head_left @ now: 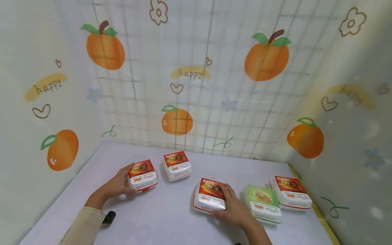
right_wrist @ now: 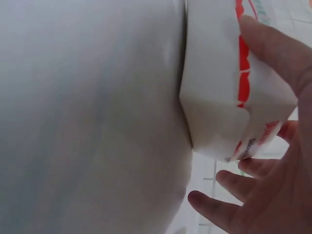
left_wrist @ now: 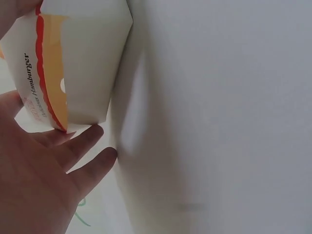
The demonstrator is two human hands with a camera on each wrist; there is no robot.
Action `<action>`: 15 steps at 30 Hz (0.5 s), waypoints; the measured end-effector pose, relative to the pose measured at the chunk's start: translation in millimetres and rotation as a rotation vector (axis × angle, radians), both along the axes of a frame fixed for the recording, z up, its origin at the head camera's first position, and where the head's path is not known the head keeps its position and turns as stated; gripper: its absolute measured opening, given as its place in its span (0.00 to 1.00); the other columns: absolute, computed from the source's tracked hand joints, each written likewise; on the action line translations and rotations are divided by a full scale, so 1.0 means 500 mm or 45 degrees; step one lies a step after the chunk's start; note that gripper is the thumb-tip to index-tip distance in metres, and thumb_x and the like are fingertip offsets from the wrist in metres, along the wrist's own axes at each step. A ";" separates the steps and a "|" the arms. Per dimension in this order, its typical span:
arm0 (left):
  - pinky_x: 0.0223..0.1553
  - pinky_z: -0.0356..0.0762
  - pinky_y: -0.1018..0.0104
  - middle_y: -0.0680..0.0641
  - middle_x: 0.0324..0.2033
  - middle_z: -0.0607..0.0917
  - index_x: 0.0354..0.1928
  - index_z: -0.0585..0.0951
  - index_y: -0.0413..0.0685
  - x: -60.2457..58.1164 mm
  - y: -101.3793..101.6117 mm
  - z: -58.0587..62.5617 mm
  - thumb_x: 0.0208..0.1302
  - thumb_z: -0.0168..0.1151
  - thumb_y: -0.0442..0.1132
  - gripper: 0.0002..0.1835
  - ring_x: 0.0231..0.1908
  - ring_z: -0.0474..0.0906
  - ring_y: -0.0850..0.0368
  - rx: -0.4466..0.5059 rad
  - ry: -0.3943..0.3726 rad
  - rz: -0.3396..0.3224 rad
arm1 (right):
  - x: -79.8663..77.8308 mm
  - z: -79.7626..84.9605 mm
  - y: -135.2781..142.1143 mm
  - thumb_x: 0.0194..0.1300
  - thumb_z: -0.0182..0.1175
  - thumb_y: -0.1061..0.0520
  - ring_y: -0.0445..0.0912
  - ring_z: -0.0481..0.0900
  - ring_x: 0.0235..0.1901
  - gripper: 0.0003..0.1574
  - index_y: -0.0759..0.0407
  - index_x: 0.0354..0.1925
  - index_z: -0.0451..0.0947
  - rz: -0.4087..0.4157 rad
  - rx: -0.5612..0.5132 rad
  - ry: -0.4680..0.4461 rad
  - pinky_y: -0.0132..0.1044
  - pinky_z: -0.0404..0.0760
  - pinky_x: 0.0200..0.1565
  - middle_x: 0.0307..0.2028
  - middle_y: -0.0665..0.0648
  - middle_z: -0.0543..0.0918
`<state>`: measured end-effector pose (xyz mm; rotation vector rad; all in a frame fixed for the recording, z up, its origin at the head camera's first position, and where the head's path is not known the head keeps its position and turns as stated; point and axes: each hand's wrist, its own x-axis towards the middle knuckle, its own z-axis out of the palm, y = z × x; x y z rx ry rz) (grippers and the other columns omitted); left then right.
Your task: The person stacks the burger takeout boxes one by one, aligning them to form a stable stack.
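Note:
My left hand (head_left: 118, 183) holds a red-and-white hamburger box (head_left: 142, 176) on the left side of the table, thumb at its near side and fingers round its left end. In the left wrist view, this box (left_wrist: 87, 68) shows its white wall with "Hamburger" lettering, fingertips close to the tabletop. Nearer the middle, my right hand (head_left: 231, 209) grips another red-topped hamburger box (head_left: 211, 197) by its right side. The right wrist view has the thumb on one wall of that box (right_wrist: 214, 73) and the fingers spread at another. Both boxes sit upright and closed.
Between and behind the held boxes stands a third red hamburger box (head_left: 176, 165). Right of my right hand, a green-topped box (head_left: 262, 204) stands against another red one (head_left: 290, 192). Printed curtains (head_left: 147, 112) enclose the white table (head_left: 147, 217) at the back and sides.

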<state>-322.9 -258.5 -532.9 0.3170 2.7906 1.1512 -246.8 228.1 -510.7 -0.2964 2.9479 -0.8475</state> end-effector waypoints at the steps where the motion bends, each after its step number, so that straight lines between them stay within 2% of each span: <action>1: 0.62 0.54 0.31 0.36 0.71 0.53 0.77 0.49 0.58 0.002 0.004 0.001 0.39 0.80 0.56 0.65 0.68 0.52 0.35 0.008 -0.004 -0.005 | 0.000 -0.001 0.002 0.38 0.73 0.26 0.65 0.68 0.60 0.72 0.40 0.75 0.50 -0.004 0.005 -0.006 0.61 0.72 0.54 0.74 0.61 0.50; 9: 0.60 0.58 0.31 0.34 0.70 0.58 0.77 0.49 0.55 0.023 0.014 0.013 0.37 0.80 0.59 0.67 0.66 0.58 0.34 0.016 -0.095 0.051 | 0.013 -0.004 0.009 0.40 0.72 0.26 0.67 0.69 0.59 0.72 0.43 0.76 0.50 0.056 0.007 0.018 0.63 0.71 0.54 0.73 0.64 0.52; 12: 0.60 0.57 0.30 0.35 0.70 0.56 0.77 0.48 0.55 0.026 0.015 0.011 0.36 0.80 0.59 0.68 0.67 0.55 0.33 0.002 -0.109 0.042 | 0.020 -0.005 0.006 0.40 0.73 0.27 0.68 0.68 0.59 0.72 0.42 0.76 0.50 0.068 -0.010 0.019 0.63 0.70 0.55 0.74 0.64 0.51; 15: 0.61 0.53 0.29 0.37 0.72 0.52 0.77 0.46 0.59 0.026 0.021 0.008 0.36 0.80 0.59 0.69 0.70 0.49 0.34 0.012 -0.092 0.019 | 0.022 -0.006 0.007 0.40 0.72 0.26 0.68 0.65 0.62 0.73 0.42 0.77 0.49 0.047 -0.015 0.032 0.64 0.68 0.56 0.74 0.63 0.48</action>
